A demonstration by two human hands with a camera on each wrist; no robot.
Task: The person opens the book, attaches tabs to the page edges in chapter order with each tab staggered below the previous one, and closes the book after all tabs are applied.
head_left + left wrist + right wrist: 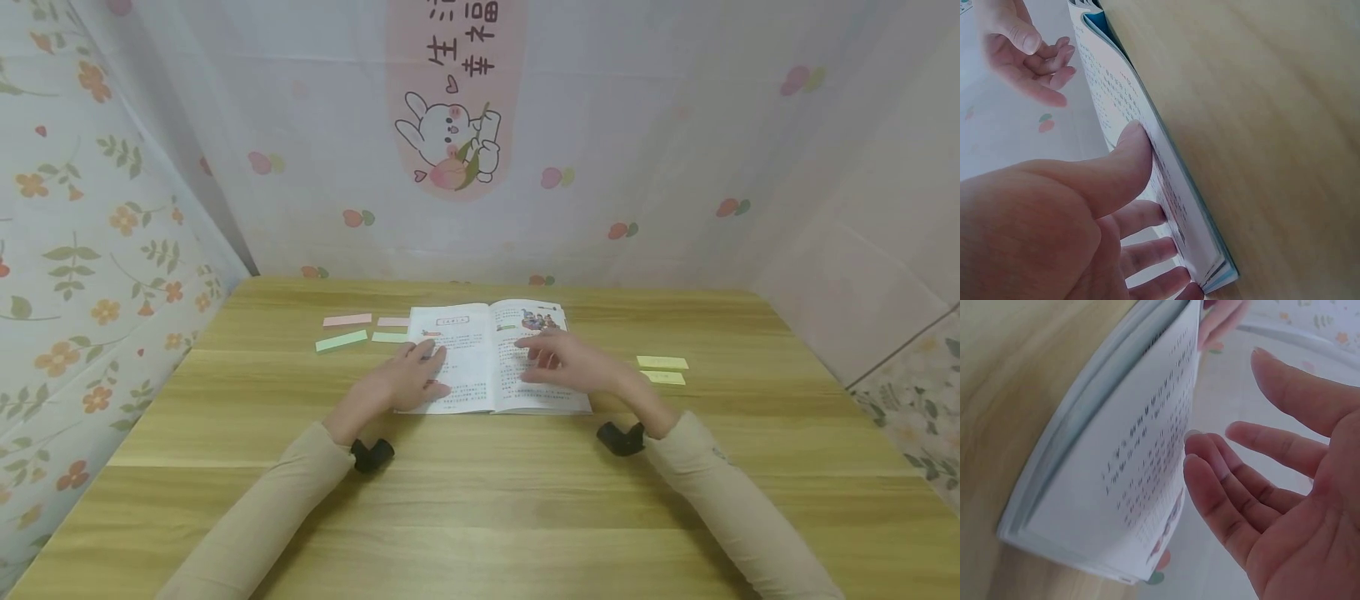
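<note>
An open book with printed text and small coloured pictures lies on the wooden table. My left hand rests on its left page, fingers spread; in the left wrist view the thumb and fingertips touch the paper. Over the right page hovers my right hand, its fingers loosely bent and holding nothing. The right wrist view shows those fingertips just off the page, with the thumb apart from them.
Pink strips and green strips of paper lie left of the book, and yellow strips to its right. A printed curtain hangs behind the table.
</note>
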